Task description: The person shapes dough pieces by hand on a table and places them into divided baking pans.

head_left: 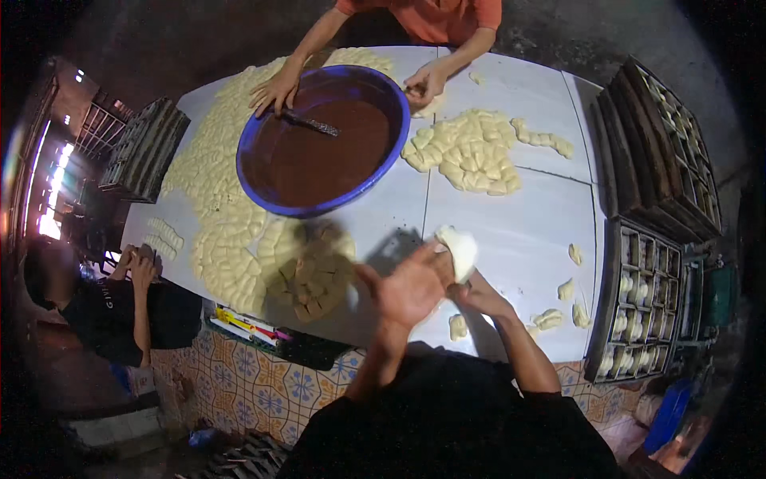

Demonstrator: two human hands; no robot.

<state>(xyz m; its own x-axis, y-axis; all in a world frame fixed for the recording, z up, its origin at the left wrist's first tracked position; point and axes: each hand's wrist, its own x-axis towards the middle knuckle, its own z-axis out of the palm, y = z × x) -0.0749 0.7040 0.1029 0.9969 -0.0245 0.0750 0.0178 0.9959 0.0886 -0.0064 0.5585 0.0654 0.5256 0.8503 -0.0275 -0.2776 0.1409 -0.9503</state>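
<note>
My left hand [407, 291] is palm up with thumb spread and nothing in the palm, its fingertips touching a piece of pale dough [456, 249]. My right hand [479, 297] grips that piece at its lower end, its fingers partly hidden. A few small dough pieces [546, 319] lie on the white table [542, 223] beside it. Left of my hands is a mass of cut dough [231, 263], partly shadowed. Farther back stands a blue basin [371, 180] of brown filling with a utensil in it, beside another dough pile [475, 156].
A person in orange [431, 16] reaches to the basin from the far side. A co-worker in black [104, 319] handles something at the left edge. Stacked trays stand left [144, 148] and right [654, 144]; a tray with dough pieces [634, 295] lies at the right edge.
</note>
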